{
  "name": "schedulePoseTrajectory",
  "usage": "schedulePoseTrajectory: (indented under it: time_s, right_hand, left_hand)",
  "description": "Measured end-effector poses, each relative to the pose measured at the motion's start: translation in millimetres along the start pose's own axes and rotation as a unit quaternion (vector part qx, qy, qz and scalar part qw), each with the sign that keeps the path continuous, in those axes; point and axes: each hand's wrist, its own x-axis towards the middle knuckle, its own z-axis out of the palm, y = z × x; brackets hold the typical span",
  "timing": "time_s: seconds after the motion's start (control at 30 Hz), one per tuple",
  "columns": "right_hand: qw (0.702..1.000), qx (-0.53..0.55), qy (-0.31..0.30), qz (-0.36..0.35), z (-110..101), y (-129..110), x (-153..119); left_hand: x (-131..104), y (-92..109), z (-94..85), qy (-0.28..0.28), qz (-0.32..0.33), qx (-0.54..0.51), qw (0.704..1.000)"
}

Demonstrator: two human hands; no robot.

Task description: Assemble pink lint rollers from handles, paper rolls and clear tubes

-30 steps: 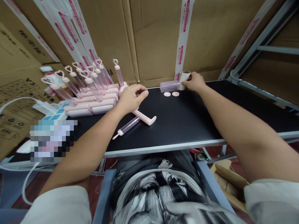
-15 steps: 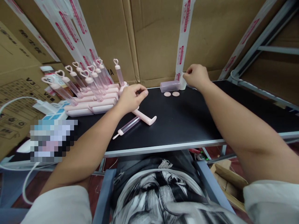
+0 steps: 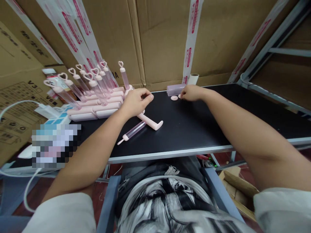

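Observation:
My right hand (image 3: 193,93) reaches to the back of the black table, its fingertips pinched on a small pink disc (image 3: 179,96), mostly covered by them. A second pink disc (image 3: 174,98) lies just left of it. Behind them is a clear lilac plastic case (image 3: 175,90). My left hand (image 3: 136,102) hovers loosely curled, with a gap between thumb and fingers and nothing visible in it. Partly hidden under that hand, a pink piece with a bent end (image 3: 150,122) lies on the table. Beside it is a clear tube with pink ends (image 3: 134,130).
Pink sticks with clear tubes and heart tops (image 3: 93,85) stand clustered at the left, on pink bases (image 3: 82,113). A white roll (image 3: 193,79) stands at the back. A bottle (image 3: 52,77), power strip (image 3: 57,118) and blurred-out device (image 3: 54,145) are left. Cardboard (image 3: 160,42) walls the back.
My right hand has moved left and down from beside the white roll to the right pink disc. My left hand has stayed nearly still.

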Motion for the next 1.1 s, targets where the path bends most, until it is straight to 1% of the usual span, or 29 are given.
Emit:
schedulePoseTrajectory:
  time_s: [0.03, 0.13, 0.17, 0.23, 0.3, 0.33, 0.4, 0.43, 0.47, 0.5, 0.53, 0.57, 0.6, 0.67, 0.73, 0.77, 0.83, 0.87, 0.9, 0.97, 1.0, 1.03, 1.1]
  right_hand:
    - [1.0, 0.002, 0.009, -0.002, 0, 1, 1]
    - [0.999, 0.017, 0.032, -0.024, -1, 1, 2]
    - [0.998, 0.024, 0.036, -0.034, -1, -1, 1]
    - [0.997, 0.042, 0.041, -0.056, -1, -7, -1]
    - [0.993, 0.064, 0.05, -0.082, -2, -17, -5]
    - [0.991, 0.076, 0.055, -0.096, -2, -23, -8]
    - [0.985, 0.115, 0.054, -0.121, -2, -34, -13]
    - [0.979, 0.145, 0.046, -0.132, -1, -40, -16]
    - [0.972, 0.188, 0.032, -0.141, 0, -45, -19]
    - [0.959, 0.242, 0.013, -0.147, 1, -49, -22]
    - [0.941, 0.302, -0.011, -0.151, 2, -54, -25]
    - [0.918, 0.364, -0.04, -0.152, 4, -58, -27]
    - [0.892, 0.419, -0.076, -0.151, 6, -63, -31]
    - [0.833, 0.505, -0.166, -0.153, 10, -74, -39]
    - [0.766, 0.569, -0.245, -0.17, 13, -88, -49]
    - [0.732, 0.6, -0.265, -0.185, 15, -95, -54]
    - [0.673, 0.654, -0.27, -0.215, 18, -109, -63]
    - [0.653, 0.673, -0.265, -0.225, 19, -114, -67]
    - [0.639, 0.685, -0.263, -0.232, 20, -118, -69]
    - [0.625, 0.693, -0.264, -0.245, 20, -121, -73]
    - [0.622, 0.692, -0.266, -0.252, 20, -121, -74]
    - [0.621, 0.69, -0.268, -0.26, 19, -120, -74]
    - [0.623, 0.682, -0.269, -0.271, 19, -118, -74]
  left_hand:
    - [1, -2, -0.8, -0.013, -0.005, 0.008, 1.0]
    - [2, -10, -3.0, -0.079, -0.022, 0.043, 0.996]
    - [3, -14, -3.8, -0.091, -0.03, 0.063, 0.993]
    - [3, -23, -5.6, -0.086, -0.06, 0.118, 0.987]
    - [2, -32, -6.8, -0.084, -0.115, 0.158, 0.977]
    - [1, -36, -6.8, -0.104, -0.143, 0.16, 0.971]
    - [-1, -43, -4.8, -0.178, -0.169, 0.134, 0.96]
    - [-2, -44, -2.9, -0.212, -0.166, 0.114, 0.956]
    - [-2, -44, -0.5, -0.232, -0.158, 0.094, 0.955]
    - [-3, -42, 1.9, -0.236, -0.149, 0.075, 0.957]
    - [-2, -39, 4.0, -0.221, -0.141, 0.056, 0.963]
    - [-1, -34, 5.7, -0.191, -0.133, 0.036, 0.972]
    - [0, -28, 6.8, -0.151, -0.123, 0.017, 0.981]
    - [1, -17, 7.5, -0.054, -0.087, -0.024, 0.995]
    - [2, -8, 7.6, 0.035, -0.039, -0.06, 0.997]
    - [1, -5, 7.7, 0.068, -0.018, -0.071, 0.995]
    - [-2, -3, 8.4, 0.111, 0.009, -0.073, 0.991]
    - [-3, -3, 8.8, 0.124, 0.017, -0.068, 0.99]
    - [-4, -3, 9.1, 0.131, 0.022, -0.063, 0.989]
    - [-5, -4, 8.4, 0.131, 0.035, -0.067, 0.989]
    - [-5, -4, 7.4, 0.12, 0.044, -0.076, 0.989]
    - [-5, -4, 5.9, 0.097, 0.056, -0.088, 0.99]
    - [-6, -3, 1.9, 0.027, 0.084, -0.114, 0.99]
